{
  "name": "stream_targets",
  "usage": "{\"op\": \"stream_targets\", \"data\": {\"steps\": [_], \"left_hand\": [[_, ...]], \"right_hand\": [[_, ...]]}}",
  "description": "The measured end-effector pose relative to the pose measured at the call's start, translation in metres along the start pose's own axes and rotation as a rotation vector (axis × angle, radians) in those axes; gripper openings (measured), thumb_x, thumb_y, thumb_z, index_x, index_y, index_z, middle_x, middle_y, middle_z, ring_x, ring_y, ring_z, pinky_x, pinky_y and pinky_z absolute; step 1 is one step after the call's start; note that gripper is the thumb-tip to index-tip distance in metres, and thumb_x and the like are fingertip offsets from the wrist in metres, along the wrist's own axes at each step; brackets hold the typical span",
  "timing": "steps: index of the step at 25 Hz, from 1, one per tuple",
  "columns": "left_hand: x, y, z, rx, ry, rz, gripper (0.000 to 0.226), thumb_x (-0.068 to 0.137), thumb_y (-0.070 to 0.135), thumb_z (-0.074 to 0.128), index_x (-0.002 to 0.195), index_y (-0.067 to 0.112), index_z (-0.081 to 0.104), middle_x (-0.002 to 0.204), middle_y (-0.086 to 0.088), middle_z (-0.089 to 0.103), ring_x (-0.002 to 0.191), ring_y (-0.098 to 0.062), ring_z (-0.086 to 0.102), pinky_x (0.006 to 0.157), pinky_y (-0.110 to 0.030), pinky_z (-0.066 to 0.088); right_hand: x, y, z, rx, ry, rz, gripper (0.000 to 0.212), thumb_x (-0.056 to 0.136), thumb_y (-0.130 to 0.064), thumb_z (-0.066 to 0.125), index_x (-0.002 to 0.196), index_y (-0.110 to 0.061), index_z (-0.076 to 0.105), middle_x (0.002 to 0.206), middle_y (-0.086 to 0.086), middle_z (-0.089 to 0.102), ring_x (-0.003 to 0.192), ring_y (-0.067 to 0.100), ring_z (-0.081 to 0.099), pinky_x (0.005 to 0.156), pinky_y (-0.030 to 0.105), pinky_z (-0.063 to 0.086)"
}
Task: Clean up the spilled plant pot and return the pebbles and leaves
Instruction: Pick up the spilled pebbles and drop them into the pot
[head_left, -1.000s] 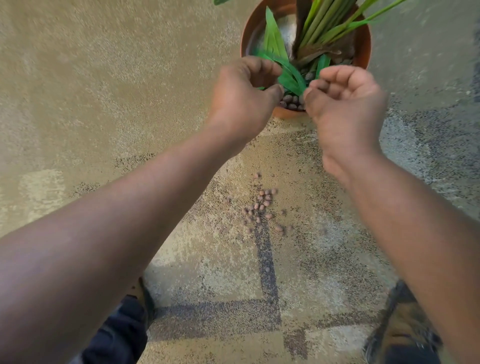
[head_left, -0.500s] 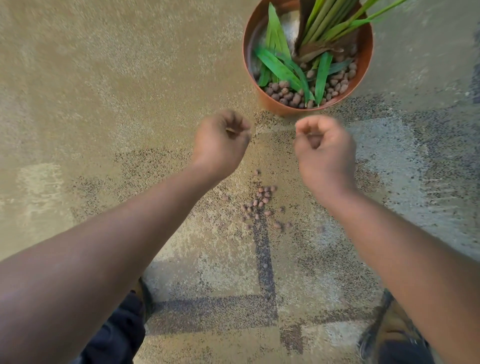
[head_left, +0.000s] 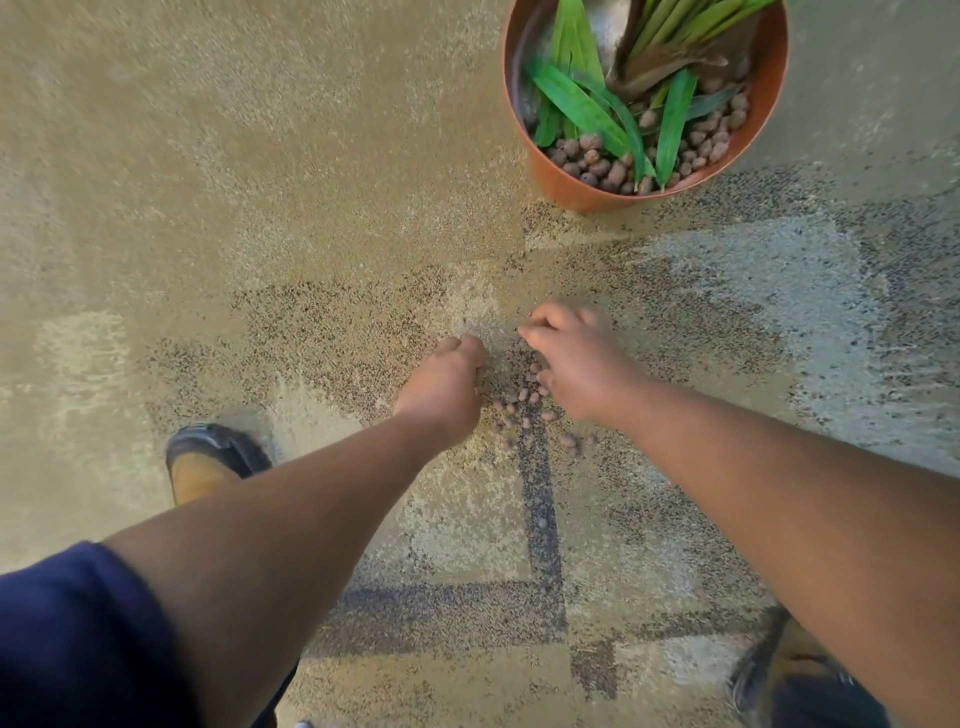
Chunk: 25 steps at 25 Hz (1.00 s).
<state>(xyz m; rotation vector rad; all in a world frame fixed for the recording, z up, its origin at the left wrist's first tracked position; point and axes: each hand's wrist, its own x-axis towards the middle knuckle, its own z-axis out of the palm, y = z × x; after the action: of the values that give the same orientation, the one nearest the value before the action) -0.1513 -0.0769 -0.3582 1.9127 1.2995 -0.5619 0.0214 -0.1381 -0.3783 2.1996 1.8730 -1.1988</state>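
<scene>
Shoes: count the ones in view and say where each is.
2. One shoe is on the carpet left of the left arm; the other shoe is at the bottom right, partly hidden under the right arm. No others show.

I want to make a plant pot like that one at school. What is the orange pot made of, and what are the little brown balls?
The pot looks like smooth plastic: thin rim, even orange-brown colour, slight sheen. It could be glazed clay; the picture leaves that open. The little brown balls look like baked clay pebbles: round, matte, rough and reddish-brown. The same kind lie on the carpet between the two hands.
</scene>
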Motion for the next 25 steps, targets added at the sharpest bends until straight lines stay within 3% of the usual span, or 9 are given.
{"op": "stream_targets", "data": {"steps": [3,5,7,9,12,17,22,25], "left_hand": [[0.000,0.001,0.004,0.023,0.015,0.023,0.035,0.090,-0.014,0.053,0.085,0.021,0.054,0.098,0.003,0.058,0.089,-0.018,0.060,0.077,-0.020,0.050],[-0.001,0.001,0.006,-0.036,0.008,0.038,0.028,0.095,-0.007,0.053,0.091,0.018,0.064,0.098,0.003,0.062,0.091,-0.019,0.064,0.076,-0.021,0.056],[-0.004,0.005,0.009,-0.099,-0.013,0.082,0.025,0.098,-0.002,0.055,0.110,0.015,0.069,0.109,0.001,0.066,0.096,-0.018,0.066,0.082,-0.026,0.061],[-0.006,0.009,0.015,-0.115,-0.048,0.140,0.025,0.098,0.001,0.058,0.116,0.015,0.069,0.112,-0.001,0.065,0.094,-0.017,0.066,0.083,-0.025,0.061],[-0.005,0.009,0.022,-0.126,-0.054,0.132,0.021,0.096,0.002,0.064,0.111,0.015,0.071,0.110,-0.001,0.061,0.088,-0.013,0.064,0.074,-0.014,0.054],[-0.007,0.011,0.029,0.001,-0.068,0.149,0.022,0.089,0.008,0.076,0.108,0.016,0.069,0.106,0.001,0.061,0.091,-0.020,0.064,0.082,-0.030,0.060],[-0.007,0.011,0.031,0.038,-0.063,0.183,0.022,0.090,0.004,0.073,0.106,0.017,0.067,0.101,0.002,0.060,0.084,-0.018,0.063,0.077,-0.022,0.055],[-0.009,0.012,0.032,0.057,-0.053,0.214,0.018,0.091,0.002,0.069,0.103,0.015,0.065,0.097,0.001,0.062,0.082,-0.019,0.063,0.074,-0.027,0.060]], "right_hand": [[-0.007,-0.002,-0.003,-0.097,-0.021,-0.051,0.047,0.083,-0.001,0.051,0.126,-0.014,0.064,0.134,0.008,0.058,0.128,0.030,0.048,0.114,0.044,0.040],[-0.012,-0.004,-0.004,-0.123,-0.064,-0.059,0.045,0.080,-0.005,0.045,0.120,-0.011,0.065,0.131,0.011,0.061,0.126,0.031,0.052,0.111,0.045,0.047],[-0.018,-0.004,0.001,-0.101,-0.101,-0.046,0.037,0.087,-0.006,0.057,0.123,-0.012,0.062,0.129,0.008,0.060,0.122,0.028,0.053,0.107,0.045,0.050],[-0.023,-0.005,0.007,-0.052,-0.109,-0.031,0.038,0.090,-0.007,0.065,0.126,-0.016,0.059,0.125,0.003,0.056,0.120,0.024,0.051,0.105,0.044,0.050],[-0.026,-0.005,0.011,-0.048,-0.108,-0.023,0.031,0.092,-0.014,0.067,0.121,-0.019,0.059,0.123,0.001,0.053,0.119,0.024,0.049,0.103,0.045,0.052],[-0.029,-0.006,0.011,-0.095,-0.140,-0.062,0.026,0.089,-0.019,0.070,0.113,-0.016,0.062,0.121,0.005,0.055,0.117,0.025,0.051,0.098,0.044,0.055],[-0.034,-0.004,0.011,-0.024,-0.157,-0.028,0.015,0.093,-0.013,0.067,0.107,-0.016,0.061,0.113,0.005,0.058,0.107,0.024,0.057,0.092,0.044,0.057],[-0.035,-0.002,0.014,0.074,-0.150,0.070,0.014,0.092,-0.013,0.069,0.102,-0.019,0.061,0.101,-0.004,0.055,0.096,0.017,0.055,0.088,0.042,0.058]]}}
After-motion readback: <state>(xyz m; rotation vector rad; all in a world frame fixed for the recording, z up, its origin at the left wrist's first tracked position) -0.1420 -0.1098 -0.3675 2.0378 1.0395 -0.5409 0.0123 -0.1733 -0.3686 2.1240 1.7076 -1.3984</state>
